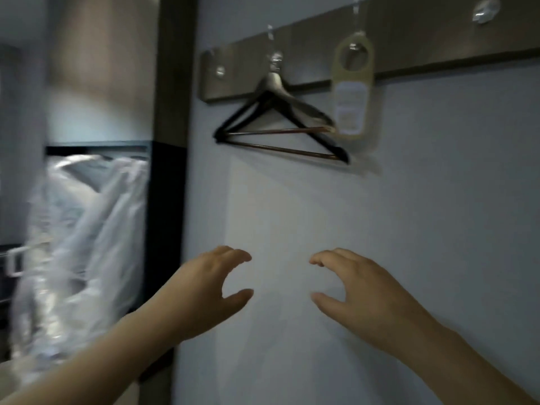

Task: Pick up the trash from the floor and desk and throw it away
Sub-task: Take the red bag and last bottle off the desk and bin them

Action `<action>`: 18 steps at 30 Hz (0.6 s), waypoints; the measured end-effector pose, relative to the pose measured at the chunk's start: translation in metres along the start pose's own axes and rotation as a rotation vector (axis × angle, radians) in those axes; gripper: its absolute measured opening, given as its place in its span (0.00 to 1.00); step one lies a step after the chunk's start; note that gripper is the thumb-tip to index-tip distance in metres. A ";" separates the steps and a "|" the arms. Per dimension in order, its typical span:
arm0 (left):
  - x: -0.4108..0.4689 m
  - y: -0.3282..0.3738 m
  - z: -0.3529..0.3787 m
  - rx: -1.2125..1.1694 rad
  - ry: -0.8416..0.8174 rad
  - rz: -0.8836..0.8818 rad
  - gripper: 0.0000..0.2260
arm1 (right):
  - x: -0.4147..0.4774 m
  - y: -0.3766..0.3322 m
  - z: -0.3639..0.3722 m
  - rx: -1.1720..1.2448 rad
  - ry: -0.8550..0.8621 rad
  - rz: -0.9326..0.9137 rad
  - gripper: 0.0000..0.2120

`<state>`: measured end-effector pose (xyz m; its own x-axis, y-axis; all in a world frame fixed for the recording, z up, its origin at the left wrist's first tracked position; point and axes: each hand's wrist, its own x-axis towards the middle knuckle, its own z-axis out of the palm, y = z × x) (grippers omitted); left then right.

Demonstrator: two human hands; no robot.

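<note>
Both my hands are raised in front of a pale wall. My left hand and my right hand face each other, fingers loosely curved, thumbs apart from the fingers, and neither holds anything. A clear plastic bag hangs or stands at the left, in a dark-framed opening beyond my left forearm. No trash, floor or desk shows in this blurred frame.
A wooden hook rail runs along the wall above my hands. Dark coat hangers and a cream door-hanger card hang from it. A dark wooden post separates the wall from the opening at the left.
</note>
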<state>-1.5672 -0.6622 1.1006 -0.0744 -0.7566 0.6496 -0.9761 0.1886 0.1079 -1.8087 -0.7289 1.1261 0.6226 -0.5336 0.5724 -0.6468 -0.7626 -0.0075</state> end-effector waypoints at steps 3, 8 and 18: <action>-0.046 -0.054 -0.039 0.070 -0.011 -0.107 0.24 | 0.039 -0.060 0.029 0.083 -0.004 -0.111 0.23; -0.132 -0.146 -0.121 0.189 0.002 -0.276 0.23 | 0.099 -0.190 0.079 0.226 -0.001 -0.283 0.24; -0.275 -0.307 -0.260 0.393 0.032 -0.571 0.25 | 0.198 -0.436 0.158 0.385 -0.001 -0.509 0.23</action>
<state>-1.1936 -0.3497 1.0845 0.4730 -0.6497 0.5951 -0.8627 -0.4788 0.1629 -1.3343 -0.5596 1.1133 0.8107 -0.0697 0.5813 -0.0653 -0.9975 -0.0286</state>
